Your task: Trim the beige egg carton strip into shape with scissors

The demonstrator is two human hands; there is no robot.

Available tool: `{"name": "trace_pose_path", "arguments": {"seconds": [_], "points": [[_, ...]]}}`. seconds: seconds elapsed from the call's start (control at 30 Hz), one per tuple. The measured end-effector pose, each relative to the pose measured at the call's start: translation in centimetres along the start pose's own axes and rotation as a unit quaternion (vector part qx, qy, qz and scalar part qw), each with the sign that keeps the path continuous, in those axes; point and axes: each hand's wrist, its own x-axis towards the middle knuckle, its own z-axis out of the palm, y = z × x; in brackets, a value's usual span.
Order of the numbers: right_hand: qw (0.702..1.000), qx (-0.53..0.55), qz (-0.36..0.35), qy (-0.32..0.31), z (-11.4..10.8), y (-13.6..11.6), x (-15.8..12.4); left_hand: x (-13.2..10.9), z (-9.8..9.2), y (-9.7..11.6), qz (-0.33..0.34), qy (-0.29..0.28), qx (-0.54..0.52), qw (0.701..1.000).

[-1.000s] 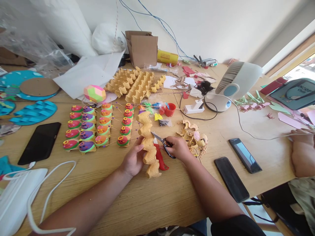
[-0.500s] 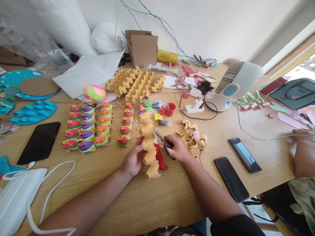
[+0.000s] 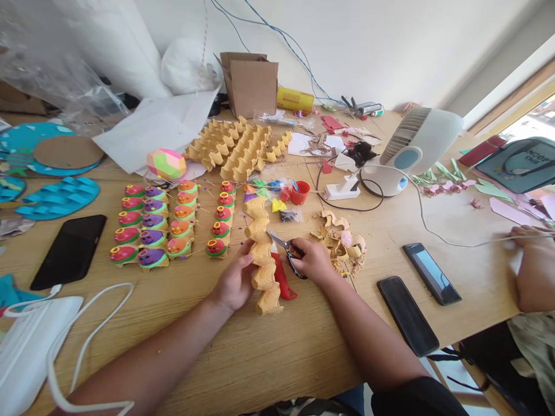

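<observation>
A wavy strip of yellow egg carton (image 3: 263, 263) stands lengthwise before me, and my left hand (image 3: 236, 278) is closed on its left side. In my right hand (image 3: 313, 260) is a pair of scissors (image 3: 288, 247) with dark handles; its blades point left and reach the strip's right edge near the upper middle. Under the scissors, partly hidden by the strip, lies a red object (image 3: 284, 280). Left of the strip are rows of painted egg-carton caterpillars (image 3: 153, 236) with faces. Torn carton scraps (image 3: 342, 245) lie in a pile to the right of my right hand.
Egg-carton trays (image 3: 245, 150) sit farther back, near a red cup (image 3: 299, 193) and bags of coloured clay (image 3: 264, 190). A white fan (image 3: 416, 144) with a cable stands right. Phones (image 3: 407, 315) lie nearby. Another person's hand (image 3: 535, 260) rests at the right edge.
The scissors have shifted slightly left, bringing the blade tips to the carton strip's edge, and the blades look closer together. My left hand and the strip stay in place.
</observation>
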Motion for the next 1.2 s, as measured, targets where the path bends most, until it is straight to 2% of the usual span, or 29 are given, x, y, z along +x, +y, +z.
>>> {"name": "trace_pose_path", "arguments": {"seconds": [0.5,1.2], "points": [[0.999,-0.033,-0.01,0.006,0.06,0.08,0.02,-0.04,0.18,0.1,-0.003,0.006,0.0,1.0],[0.999,0.033,0.009,-0.007,0.03,-0.2,-0.19,0.0,0.0,-0.06,0.003,-0.004,-0.005,1.0]]}}
